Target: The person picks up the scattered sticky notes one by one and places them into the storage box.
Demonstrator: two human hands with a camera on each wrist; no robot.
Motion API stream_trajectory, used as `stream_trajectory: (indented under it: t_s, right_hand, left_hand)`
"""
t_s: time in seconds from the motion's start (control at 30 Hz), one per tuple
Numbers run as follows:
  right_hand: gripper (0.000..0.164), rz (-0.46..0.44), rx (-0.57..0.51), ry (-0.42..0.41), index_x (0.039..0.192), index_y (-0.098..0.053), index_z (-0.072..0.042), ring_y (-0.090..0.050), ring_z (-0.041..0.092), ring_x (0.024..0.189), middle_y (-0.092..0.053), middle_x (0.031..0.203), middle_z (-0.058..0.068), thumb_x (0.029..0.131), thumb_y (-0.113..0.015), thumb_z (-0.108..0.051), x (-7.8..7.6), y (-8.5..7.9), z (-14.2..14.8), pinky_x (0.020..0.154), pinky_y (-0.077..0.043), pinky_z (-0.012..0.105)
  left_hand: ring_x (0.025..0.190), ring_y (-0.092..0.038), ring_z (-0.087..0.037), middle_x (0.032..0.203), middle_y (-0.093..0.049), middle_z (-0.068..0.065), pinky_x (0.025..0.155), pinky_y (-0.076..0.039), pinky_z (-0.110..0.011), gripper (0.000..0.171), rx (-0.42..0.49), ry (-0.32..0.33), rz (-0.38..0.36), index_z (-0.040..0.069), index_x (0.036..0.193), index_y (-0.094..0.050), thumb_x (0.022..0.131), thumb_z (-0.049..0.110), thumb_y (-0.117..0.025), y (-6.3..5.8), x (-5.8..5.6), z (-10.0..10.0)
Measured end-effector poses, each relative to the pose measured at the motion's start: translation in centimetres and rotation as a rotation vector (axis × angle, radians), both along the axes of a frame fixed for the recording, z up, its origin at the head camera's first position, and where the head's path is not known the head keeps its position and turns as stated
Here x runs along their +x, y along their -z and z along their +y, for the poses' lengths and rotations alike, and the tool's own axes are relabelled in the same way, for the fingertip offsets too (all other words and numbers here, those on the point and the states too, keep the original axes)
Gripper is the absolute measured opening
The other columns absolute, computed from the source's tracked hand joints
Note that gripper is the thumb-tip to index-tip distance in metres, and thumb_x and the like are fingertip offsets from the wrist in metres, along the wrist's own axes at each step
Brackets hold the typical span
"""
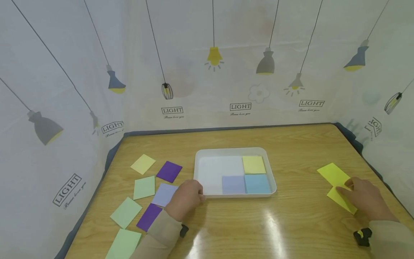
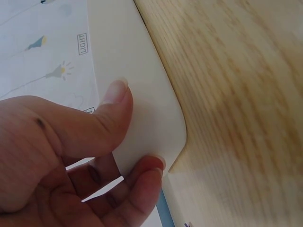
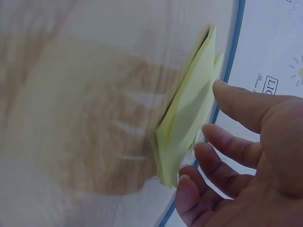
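Note:
My left hand (image 1: 185, 198) grips the white tray (image 1: 196, 172) at its near left corner. In the left wrist view the thumb lies along the tray's outer wall (image 2: 142, 61) and the other fingers curl at the rim. Inside the tray are a pale yellow paper square (image 1: 253, 164), a lavender one (image 1: 233, 185) and a blue one (image 1: 257, 183). At the right, my right hand (image 1: 367, 198) is over two bright yellow paper squares (image 1: 333, 173) on the table. Its fingers are loosely bent and spread, with the fingertips right at the yellow paper's edge (image 3: 189, 113) in the right wrist view.
Left of the tray lie loose squares: a pale yellow one (image 1: 143, 164), several light green ones (image 1: 126, 213), a lavender one (image 1: 163, 194) and two purple ones (image 1: 169, 171). A printed lamp-pattern curtain (image 1: 207, 86) stands around the wooden table (image 1: 239, 226) at the back and sides.

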State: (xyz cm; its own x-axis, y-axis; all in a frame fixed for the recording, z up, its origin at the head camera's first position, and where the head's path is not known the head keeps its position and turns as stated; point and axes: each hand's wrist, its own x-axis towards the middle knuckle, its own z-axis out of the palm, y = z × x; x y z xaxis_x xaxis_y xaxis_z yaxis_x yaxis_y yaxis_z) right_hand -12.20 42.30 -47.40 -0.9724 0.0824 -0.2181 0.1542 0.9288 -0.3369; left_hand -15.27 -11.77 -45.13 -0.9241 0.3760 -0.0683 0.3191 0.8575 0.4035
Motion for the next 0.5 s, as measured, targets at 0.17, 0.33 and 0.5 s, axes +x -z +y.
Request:
stream_trajectory:
  t_s: [0.17,0.33,0.5]
  right_hand:
    - [0.073,-0.017,-0.002,0.007,0.118,-0.047,0.027,-0.054,0.059,0.100,-0.054,0.113,0.047,0.100,-0.059,-0.043,0.0,-0.1,-0.1,0.079,-0.049,0.061]
    - [0.074,-0.006,0.012,-0.002,0.117,-0.049,0.027,-0.056,0.058,0.097,-0.057,0.110,0.046,0.099,-0.059,-0.044,-0.1,0.2,0.3,0.076,-0.049,0.060]
    - [0.072,0.027,0.026,-0.013,0.116,-0.050,0.026,-0.059,0.056,0.094,-0.060,0.108,0.044,0.099,-0.059,-0.043,-0.3,1.0,0.8,0.076,-0.047,0.059]
  left_hand:
    - [0.062,-0.048,-0.011,0.068,-0.060,0.003,0.061,-0.045,-0.028,0.026,0.016,0.008,0.012,0.011,0.061,-0.064,0.081,0.009,-0.079,-0.2,0.1,0.0]
    - [0.063,-0.049,-0.012,0.069,-0.060,0.003,0.062,-0.045,-0.029,0.025,0.027,0.002,-0.015,0.010,0.062,-0.064,0.083,0.009,-0.078,-0.1,0.1,0.0]
    - [0.064,-0.049,-0.013,0.070,-0.060,0.002,0.063,-0.046,-0.030,0.026,0.024,-0.021,-0.035,0.011,0.062,-0.064,0.084,0.010,-0.077,0.1,0.0,0.1]
